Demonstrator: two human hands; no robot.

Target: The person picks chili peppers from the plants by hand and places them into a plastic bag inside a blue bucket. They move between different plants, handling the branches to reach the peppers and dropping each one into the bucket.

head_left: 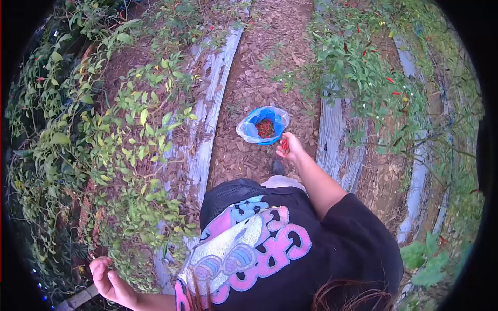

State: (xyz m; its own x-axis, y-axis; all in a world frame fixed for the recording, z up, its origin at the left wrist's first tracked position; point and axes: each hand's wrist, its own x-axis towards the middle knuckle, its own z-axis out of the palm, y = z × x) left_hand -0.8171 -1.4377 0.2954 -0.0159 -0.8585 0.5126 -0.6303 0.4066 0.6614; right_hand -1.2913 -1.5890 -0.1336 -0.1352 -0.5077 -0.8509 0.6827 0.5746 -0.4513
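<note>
My right hand (292, 147) reaches forward, its fingers curled around several small red chili peppers (285, 145). Just beyond it, a blue bucket (280, 120) lined with a clear plastic bag (246, 132) stands on the path. Red chilies with some green bits (265, 128) lie in the bottom of the bucket. At the lower left, my left hand (111, 282) is held out beside the plants with its fingers bent and apart; I see nothing in it.
Leaf-littered soil (259, 62) forms a path between strips of grey plastic mulch (218, 93). Chili plants (342, 59) bearing red fruit grow on the right, and yellowing leafy plants (140, 119) on the left. A wooden pole (78, 299) lies near my left hand.
</note>
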